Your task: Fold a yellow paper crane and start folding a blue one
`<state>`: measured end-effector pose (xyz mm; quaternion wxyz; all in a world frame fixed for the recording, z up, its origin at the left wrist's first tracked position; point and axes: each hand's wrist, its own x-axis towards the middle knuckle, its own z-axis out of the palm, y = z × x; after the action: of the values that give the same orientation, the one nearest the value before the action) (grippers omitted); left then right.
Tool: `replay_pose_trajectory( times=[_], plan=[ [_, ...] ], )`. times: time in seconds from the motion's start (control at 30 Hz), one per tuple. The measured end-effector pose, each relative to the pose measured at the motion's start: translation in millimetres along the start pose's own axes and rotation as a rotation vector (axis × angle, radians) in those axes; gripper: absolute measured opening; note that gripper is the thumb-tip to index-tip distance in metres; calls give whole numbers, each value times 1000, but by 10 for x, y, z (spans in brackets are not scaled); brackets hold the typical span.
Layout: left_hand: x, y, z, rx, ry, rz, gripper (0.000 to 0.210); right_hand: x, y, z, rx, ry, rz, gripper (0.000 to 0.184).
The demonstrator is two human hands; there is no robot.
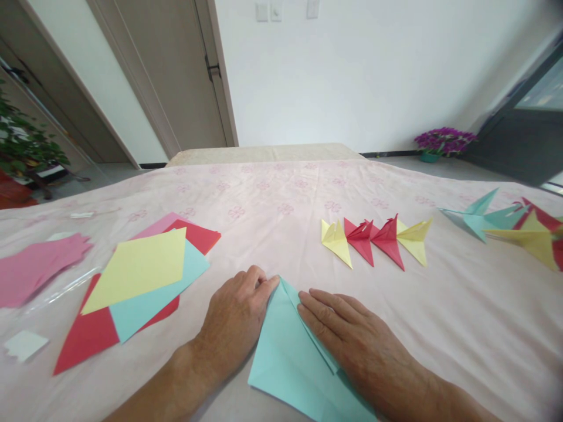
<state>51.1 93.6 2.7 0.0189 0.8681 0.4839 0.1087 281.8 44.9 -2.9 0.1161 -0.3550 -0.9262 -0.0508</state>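
Observation:
A light blue sheet of folding paper (285, 357) lies in front of me, with a narrow flap folded along its right side. My left hand (237, 310) is closed at the sheet's top corner, its fingers curled and its thumb on the tip. Fingers stretched out, my right hand (347, 334) lies flat over the folded flap's right edge. Part of the sheet is hidden under that hand. Beyond it stands a row of folded paper cranes, among them a yellow crane (335, 240) and a red crane (360, 239).
Left of my hands lie a yellow sheet (141, 264), a blue sheet (153, 299) and red sheets (92, 334). Pink paper (39, 266) sits farther left near a white scrap (26, 344). More cranes, including a blue crane (479, 217), are at right on the pink tablecloth (264, 228).

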Motion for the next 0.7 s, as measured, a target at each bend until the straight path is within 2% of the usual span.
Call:
replay_pose_trajectory(
  times=[0.1,0.27,0.53,0.6,0.7],
  plan=[
    [13,10,-36,-40,-9,-10,36,10,-1,-7,21,3,1,44],
    [39,8,-23,-62,12,-37,23,7,7,35,38,33,4,46],
    [41,45,24,172,61,-5,12,36,-12,26,19,45,0,40],
    [39,61,37,215,81,22,15,31,-18,31,12,42,1,41],
    [34,65,61,250,116,91,39,18,-19,49,13,32,8,42]
  ],
)
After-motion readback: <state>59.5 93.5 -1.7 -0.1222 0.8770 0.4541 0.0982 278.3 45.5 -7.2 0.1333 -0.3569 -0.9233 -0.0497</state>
